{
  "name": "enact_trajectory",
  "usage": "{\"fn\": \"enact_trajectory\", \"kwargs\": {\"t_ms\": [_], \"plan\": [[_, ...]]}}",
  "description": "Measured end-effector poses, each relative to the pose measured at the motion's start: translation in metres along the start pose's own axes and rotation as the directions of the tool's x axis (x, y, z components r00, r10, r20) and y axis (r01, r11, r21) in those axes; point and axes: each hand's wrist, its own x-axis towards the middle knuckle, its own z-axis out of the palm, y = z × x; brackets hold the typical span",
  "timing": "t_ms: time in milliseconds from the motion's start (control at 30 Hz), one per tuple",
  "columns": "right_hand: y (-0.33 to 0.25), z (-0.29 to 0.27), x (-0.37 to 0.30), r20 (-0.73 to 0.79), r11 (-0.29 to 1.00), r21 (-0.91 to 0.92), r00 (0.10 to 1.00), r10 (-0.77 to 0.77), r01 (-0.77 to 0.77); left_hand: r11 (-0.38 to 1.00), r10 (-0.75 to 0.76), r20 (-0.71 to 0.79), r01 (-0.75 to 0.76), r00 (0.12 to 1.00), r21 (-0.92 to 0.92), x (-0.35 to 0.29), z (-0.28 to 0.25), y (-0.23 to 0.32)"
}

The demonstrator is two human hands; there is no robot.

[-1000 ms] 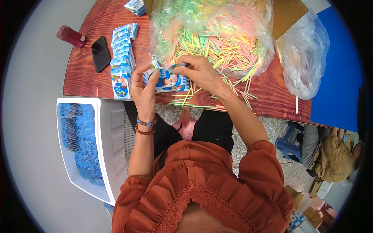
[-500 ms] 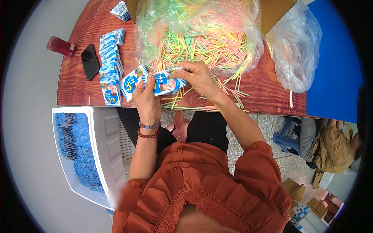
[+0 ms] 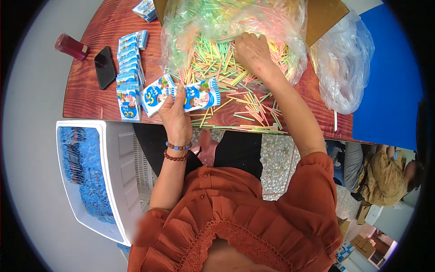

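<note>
My left hand [image 3: 176, 120] is closed on a fan of blue-and-white printed packets [image 3: 201, 95], thumb on top, above the table's near edge. One packet [image 3: 157, 94] in the fan angles to the left, close to a row of similar packets. Farther out, my right hand [image 3: 254, 54] rests in a large heap of thin pink, yellow and green sticks [image 3: 213, 59]. Its fingers curl down among the sticks, and their tips are hidden. The heap lies in an open clear plastic bag [image 3: 294, 27].
Overlapping packets [image 3: 129, 77] form a row at left, beside a black phone [image 3: 105, 68] and a red bottle [image 3: 71, 46]. Loose sticks [image 3: 253, 113] lie along the near edge. A crumpled plastic bag [image 3: 340, 68] is at right; a white foam box [image 3: 102, 172] with blue packets stands lower left.
My right hand has left the packets and moved away from me into the heap of sticks. My left hand still holds the packets in nearly the same place.
</note>
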Motion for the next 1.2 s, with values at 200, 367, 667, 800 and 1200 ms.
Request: {"fn": "enact_trajectory", "kwargs": {"t_ms": [200,367,667,800,1200], "plan": [[0.001,0.007,-0.001,-0.056,0.992,-0.103,0.995,-0.077,0.071,1.000,-0.015,-0.046,0.015,0.999,-0.003,0.003,-0.007,0.007],[0.006,-0.009,-0.008,0.134,0.994,-0.100,0.991,-0.028,0.041,0.999,-0.032,-0.023,0.031,0.999,-0.030,0.000,-0.008,0.003],[0.033,-0.029,-0.017,0.137,0.986,0.160,0.988,-0.066,0.044,0.998,-0.062,-0.016,0.061,0.998,-0.019,-0.001,0.001,-0.003],[0.044,-0.025,-0.015,0.214,0.945,0.313,0.976,0.029,-0.097,0.995,-0.097,0.022,0.098,0.995,-0.029,0.001,0.005,-0.007],[-0.073,-0.048,-0.052,-0.254,-0.259,0.884,0.866,0.431,0.388,0.974,-0.130,0.051,0.137,0.990,-0.179,0.012,0.030,-0.015]]}}
